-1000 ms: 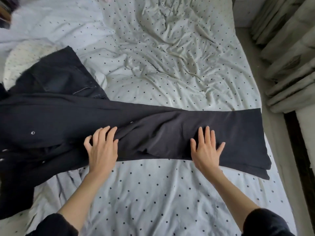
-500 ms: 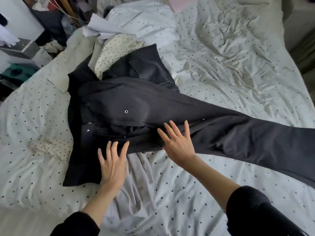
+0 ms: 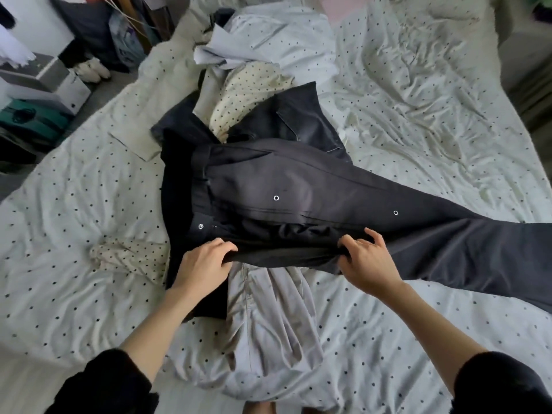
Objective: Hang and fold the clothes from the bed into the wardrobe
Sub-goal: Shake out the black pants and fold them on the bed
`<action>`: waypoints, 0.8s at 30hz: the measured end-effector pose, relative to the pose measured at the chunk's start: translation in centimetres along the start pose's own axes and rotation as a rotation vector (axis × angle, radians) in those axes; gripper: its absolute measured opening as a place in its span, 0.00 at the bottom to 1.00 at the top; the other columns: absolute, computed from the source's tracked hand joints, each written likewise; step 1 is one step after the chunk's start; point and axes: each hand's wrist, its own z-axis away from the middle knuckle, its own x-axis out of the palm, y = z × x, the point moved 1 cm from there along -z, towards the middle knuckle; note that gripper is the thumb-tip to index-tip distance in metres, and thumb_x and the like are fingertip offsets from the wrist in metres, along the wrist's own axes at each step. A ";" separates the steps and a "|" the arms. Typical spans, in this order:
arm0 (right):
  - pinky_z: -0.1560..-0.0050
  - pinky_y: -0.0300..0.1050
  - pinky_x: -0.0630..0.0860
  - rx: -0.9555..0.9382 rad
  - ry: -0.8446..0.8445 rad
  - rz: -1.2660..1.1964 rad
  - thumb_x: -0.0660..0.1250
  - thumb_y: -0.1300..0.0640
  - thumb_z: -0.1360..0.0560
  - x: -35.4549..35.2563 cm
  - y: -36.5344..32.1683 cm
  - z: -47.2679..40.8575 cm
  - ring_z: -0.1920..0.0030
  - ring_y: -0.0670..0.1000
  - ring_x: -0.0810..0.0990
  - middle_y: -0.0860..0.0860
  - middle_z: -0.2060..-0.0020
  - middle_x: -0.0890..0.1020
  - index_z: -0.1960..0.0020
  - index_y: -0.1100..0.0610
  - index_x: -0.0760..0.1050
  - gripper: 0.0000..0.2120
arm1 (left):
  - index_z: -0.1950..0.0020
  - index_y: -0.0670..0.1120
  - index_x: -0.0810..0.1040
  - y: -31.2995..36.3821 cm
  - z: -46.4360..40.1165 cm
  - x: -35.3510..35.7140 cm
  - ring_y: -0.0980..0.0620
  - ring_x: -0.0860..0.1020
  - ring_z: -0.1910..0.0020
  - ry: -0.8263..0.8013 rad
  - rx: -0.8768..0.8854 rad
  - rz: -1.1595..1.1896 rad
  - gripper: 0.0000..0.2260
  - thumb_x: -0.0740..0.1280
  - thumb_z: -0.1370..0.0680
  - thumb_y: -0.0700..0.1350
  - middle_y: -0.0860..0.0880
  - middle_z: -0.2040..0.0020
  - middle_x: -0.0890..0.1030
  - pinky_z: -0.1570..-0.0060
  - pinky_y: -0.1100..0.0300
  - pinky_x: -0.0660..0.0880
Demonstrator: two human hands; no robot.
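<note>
Polka-dot bedding [image 3: 418, 121] spreads beneath black trousers [image 3: 298, 186]. Your left hand [image 3: 203, 267] at seven o'clock and right hand [image 3: 367, 261] at five both pinch their near edge.

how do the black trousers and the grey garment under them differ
The black trousers are dark with small metal eyelets; the grey garment is pale and plain. The trousers lie on top, stretching off to the right, while the grey garment is bunched beneath, trailing toward the near edge. The left hand and right hand grip the trousers; neither holds the grey garment. Both lie on the dotted bed sheet.
</note>
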 end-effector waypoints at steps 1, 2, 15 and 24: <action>0.42 0.53 0.71 -0.003 -0.042 -0.049 0.51 0.54 0.32 -0.7 -0.1 -0.2 0.71 0.55 0.78 0.50 0.77 0.76 0.59 0.59 0.74 0.15 | 0.40 0.52 0.77 -0.4 -0.5 -1.4 0.46 0.78 0.44 -0.039 0.000 0.022 0.14 0.65 0.24 0.42 0.51 0.44 0.79 0.51 0.53 0.74; 0.45 0.50 0.73 0.015 -0.093 -0.094 0.53 0.53 0.31 -1.5 -0.1 -0.6 0.70 0.57 0.78 0.51 0.76 0.77 0.57 0.59 0.74 0.14 | 0.40 0.53 0.76 -0.7 -1.3 -2.7 0.45 0.77 0.44 -0.096 -0.007 0.045 0.13 0.63 0.23 0.43 0.50 0.44 0.80 0.50 0.53 0.73; 0.41 0.54 0.70 0.434 -0.016 -0.375 0.61 0.55 0.21 -4.4 3.9 -12.2 0.48 0.56 0.78 0.53 0.52 0.83 0.44 0.55 0.79 0.11 | 0.44 0.50 0.80 2.4 -15.4 -10.4 0.47 0.75 0.48 0.353 0.032 -0.195 0.10 0.62 0.20 0.49 0.48 0.51 0.83 0.48 0.53 0.57; 0.38 0.58 0.66 0.387 0.479 -0.218 0.57 0.53 0.24 -2.2 0.7 -14.1 0.42 0.58 0.73 0.54 0.42 0.78 0.40 0.56 0.75 0.16 | 0.54 0.47 0.83 0.9 -18.7 -8.0 0.44 0.77 0.58 0.491 0.008 -0.151 0.07 0.68 0.24 0.49 0.48 0.60 0.82 0.51 0.50 0.61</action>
